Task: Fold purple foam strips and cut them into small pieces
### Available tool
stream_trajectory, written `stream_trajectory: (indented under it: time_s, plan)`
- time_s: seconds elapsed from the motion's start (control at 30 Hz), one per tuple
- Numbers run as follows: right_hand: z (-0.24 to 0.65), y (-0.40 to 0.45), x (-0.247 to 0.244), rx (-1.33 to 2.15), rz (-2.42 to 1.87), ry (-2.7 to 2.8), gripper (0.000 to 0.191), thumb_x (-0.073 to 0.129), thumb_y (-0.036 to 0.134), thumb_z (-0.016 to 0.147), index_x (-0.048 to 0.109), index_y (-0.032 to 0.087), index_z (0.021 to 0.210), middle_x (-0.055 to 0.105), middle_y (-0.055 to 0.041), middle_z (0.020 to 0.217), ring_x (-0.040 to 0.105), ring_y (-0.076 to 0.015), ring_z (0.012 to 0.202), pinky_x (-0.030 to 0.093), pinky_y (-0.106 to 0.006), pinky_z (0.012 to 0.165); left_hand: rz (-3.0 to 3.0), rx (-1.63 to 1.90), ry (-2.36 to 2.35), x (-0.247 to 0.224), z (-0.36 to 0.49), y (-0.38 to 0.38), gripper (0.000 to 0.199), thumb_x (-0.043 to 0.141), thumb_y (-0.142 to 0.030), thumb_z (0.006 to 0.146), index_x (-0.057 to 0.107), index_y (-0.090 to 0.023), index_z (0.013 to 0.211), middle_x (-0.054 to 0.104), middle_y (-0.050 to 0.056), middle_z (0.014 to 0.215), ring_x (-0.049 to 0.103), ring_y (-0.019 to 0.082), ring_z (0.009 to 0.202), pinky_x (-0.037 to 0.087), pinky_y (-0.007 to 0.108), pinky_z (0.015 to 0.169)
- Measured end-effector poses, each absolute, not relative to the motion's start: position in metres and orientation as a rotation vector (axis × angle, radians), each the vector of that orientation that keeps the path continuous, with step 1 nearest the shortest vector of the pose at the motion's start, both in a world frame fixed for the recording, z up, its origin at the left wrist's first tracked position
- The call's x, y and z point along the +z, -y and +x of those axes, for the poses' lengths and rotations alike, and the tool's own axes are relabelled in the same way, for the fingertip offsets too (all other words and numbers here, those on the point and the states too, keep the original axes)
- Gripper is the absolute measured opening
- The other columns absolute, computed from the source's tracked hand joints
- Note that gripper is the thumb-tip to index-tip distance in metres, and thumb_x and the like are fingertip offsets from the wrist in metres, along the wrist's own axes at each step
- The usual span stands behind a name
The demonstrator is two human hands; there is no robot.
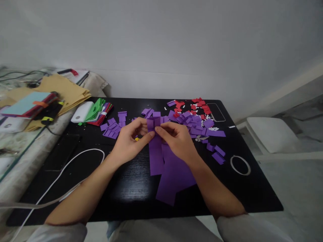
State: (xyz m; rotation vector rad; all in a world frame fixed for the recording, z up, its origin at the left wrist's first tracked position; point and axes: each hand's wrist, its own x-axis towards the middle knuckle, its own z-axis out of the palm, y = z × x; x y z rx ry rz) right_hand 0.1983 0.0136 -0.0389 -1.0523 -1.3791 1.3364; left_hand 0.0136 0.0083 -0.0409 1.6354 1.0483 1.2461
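Strip [155, 159], folded near its top but flat and long below, is pinched by both left hand [131, 138] and right hand [177, 138] at the sheet's [178, 173] far left, the sheet seemingly unfolded, many small pieces [195, 122] done beyond it.

Cannot fully see the left hand [130, 141] behind the purple strip [155, 158], nor identify the yellow bit [137, 138] beside that hand. Cannot trace the white cable [22, 205] past the left edge.
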Motion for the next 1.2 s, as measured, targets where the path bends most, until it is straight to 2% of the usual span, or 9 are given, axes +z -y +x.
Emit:
stream_trajectory:
  time_s: [0.17, 0.3, 0.47, 0.63, 0.7, 0.83, 0.9, 1.0, 1.2]
  plan:
    - [0.199, -0.017, -0.042, 1.451, -1.031, 1.351, 0.026, 0.08, 0.043, 0.086, 0.076, 0.023, 0.101, 0.077, -0.0013, 0.086, 0.073, -0.0156, 0.076, 0.06, -0.027, 0.065, 1.606, 1.286, -1.175, -0.047, 0.015, -0.016, 0.016, 0.072, -0.03, 0.091, 0.065, -0.019, 0.081, 0.055, -0.004, 0.064, 0.05, 0.01, 0.056, 0.041, 0.023, 0.052]
    - [0.201, -0.017, -0.041, 1.495, -1.049, 1.351, 0.036, 0.082, 0.032, 0.084, 0.071, 0.025, 0.118, 0.078, -0.0021, 0.095, 0.076, -0.018, 0.086, 0.063, -0.03, 0.072, 1.507, 1.361, -1.205, -0.048, 0.012, -0.02, 0.028, 0.073, -0.033, 0.091, 0.056, -0.02, 0.072, 0.056, -0.004, 0.06, 0.053, 0.01, 0.053, 0.044, 0.023, 0.051]
    - [0.2, -0.016, -0.043, 1.52, -1.02, 1.329, 0.03, 0.084, 0.03, 0.082, 0.075, 0.023, 0.109, 0.081, -0.0032, 0.095, 0.078, -0.0186, 0.087, 0.065, -0.033, 0.081, 1.386, 1.388, -1.107, -0.043, 0.004, -0.022, 0.016, 0.073, -0.032, 0.091, 0.062, -0.021, 0.092, 0.062, -0.006, 0.061, 0.064, 0.012, 0.054, 0.055, 0.025, 0.056]
    - [0.197, -0.013, -0.041, 1.479, -0.976, 1.321, 0.022, 0.087, 0.034, 0.08, 0.078, 0.023, 0.097, 0.082, -0.0035, 0.094, 0.079, -0.0189, 0.086, 0.065, -0.035, 0.084, 1.365, 1.369, -1.072, -0.038, -0.003, -0.023, 0.02, 0.07, -0.033, 0.094, 0.061, -0.019, 0.106, 0.069, -0.003, 0.065, 0.066, 0.013, 0.053, 0.056, 0.025, 0.055]
    - [0.197, -0.012, -0.04, 1.447, -0.986, 1.307, 0.023, 0.087, 0.034, 0.08, 0.077, 0.023, 0.098, 0.082, -0.0028, 0.092, 0.078, -0.0185, 0.084, 0.065, -0.034, 0.081, 1.355, 1.428, -1.065, -0.037, -0.005, -0.023, 0.028, 0.071, -0.032, 0.094, 0.06, -0.02, 0.116, 0.07, -0.002, 0.073, 0.069, 0.013, 0.062, 0.059, 0.026, 0.063]
    - [0.197, -0.011, -0.042, 1.362, -1.0, 1.277, 0.025, 0.087, 0.033, 0.079, 0.073, 0.025, 0.099, 0.079, -0.0002, 0.086, 0.076, -0.0174, 0.081, 0.064, -0.032, 0.076, 1.375, 1.598, -1.054, -0.037, -0.006, -0.02, 0.042, 0.073, -0.032, 0.093, 0.054, -0.023, 0.129, 0.071, 0.006, 0.111, 0.073, 0.015, 0.097, 0.062, 0.029, 0.086]
    - [0.196, -0.012, -0.043, 1.306, -0.984, 1.269, 0.022, 0.086, 0.031, 0.079, 0.072, 0.025, 0.095, 0.078, 0.0003, 0.087, 0.076, -0.0169, 0.084, 0.063, -0.031, 0.078, 1.423, 1.602, -1.043, -0.037, -0.006, -0.018, 0.041, 0.07, -0.034, 0.095, 0.052, -0.024, 0.13, 0.068, 0.008, 0.12, 0.073, 0.017, 0.103, 0.062, 0.032, 0.09]
    - [0.197, -0.011, -0.042, 1.239, -0.977, 1.277, 0.012, 0.083, 0.028, 0.081, 0.075, 0.024, 0.088, 0.078, -0.0003, 0.088, 0.075, -0.0167, 0.087, 0.063, -0.032, 0.082, 1.452, 1.568, -1.037, -0.038, -0.005, -0.016, 0.038, 0.07, -0.033, 0.095, 0.051, -0.025, 0.128, 0.065, 0.008, 0.122, 0.073, 0.017, 0.102, 0.062, 0.033, 0.09]
    - [0.199, -0.008, -0.037, 1.248, -0.955, 1.233, 0.013, 0.079, 0.028, 0.084, 0.083, 0.025, 0.096, 0.081, -0.0022, 0.098, 0.077, -0.0194, 0.093, 0.065, -0.039, 0.09, 1.427, 1.485, -1.007, -0.04, 0.002, -0.014, 0.027, 0.069, -0.025, 0.093, 0.052, -0.024, 0.114, 0.068, 0.004, 0.104, 0.071, 0.015, 0.089, 0.061, 0.029, 0.078]
